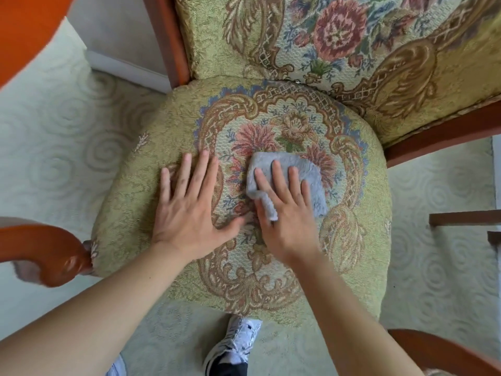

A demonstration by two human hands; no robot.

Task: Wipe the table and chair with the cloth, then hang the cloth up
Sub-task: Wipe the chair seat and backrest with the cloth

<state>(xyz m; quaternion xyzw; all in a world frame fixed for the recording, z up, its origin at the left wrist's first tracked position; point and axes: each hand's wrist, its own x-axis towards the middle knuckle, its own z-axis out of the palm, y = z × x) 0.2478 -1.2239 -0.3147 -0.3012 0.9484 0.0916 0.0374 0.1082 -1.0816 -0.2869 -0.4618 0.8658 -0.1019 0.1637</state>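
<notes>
An upholstered chair fills the view; its round seat (151,164) is covered in green floral fabric, and the matching backrest (352,44) stands behind. A folded grey cloth (303,164) lies near the middle of the seat. My right hand (287,213) presses flat on the cloth with straight fingers, and a fold of cloth sticks up beside the thumb. My left hand (189,204) rests flat on the bare seat fabric just left of the cloth, fingers spread.
Red-brown wooden armrests sit at the left (51,253) and lower right (439,351). Pale patterned carpet (54,147) surrounds the chair. My white sneaker (235,346) stands below the seat's front edge. A dark wooden piece (466,218) shows at the right edge.
</notes>
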